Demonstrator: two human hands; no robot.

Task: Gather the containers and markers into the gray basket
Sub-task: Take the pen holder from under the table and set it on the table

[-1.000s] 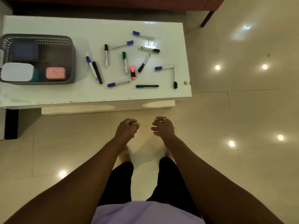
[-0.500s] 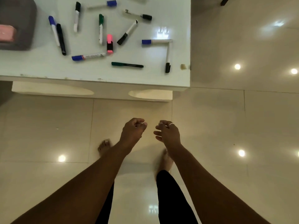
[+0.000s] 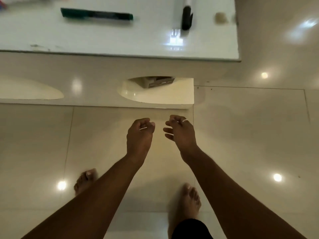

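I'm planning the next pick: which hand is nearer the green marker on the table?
Left. The left hand hovers over the floor, short of the table edge and to the right of the green marker. The right hand is beside it, further to the right.

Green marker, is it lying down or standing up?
Lying down: the green marker stretches flat across the white table.

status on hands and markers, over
Both empty, loosely curled: left hand, right hand, short of the white table. On it, untouched: dark green marker, black-capped white marker. No gray basket in view.
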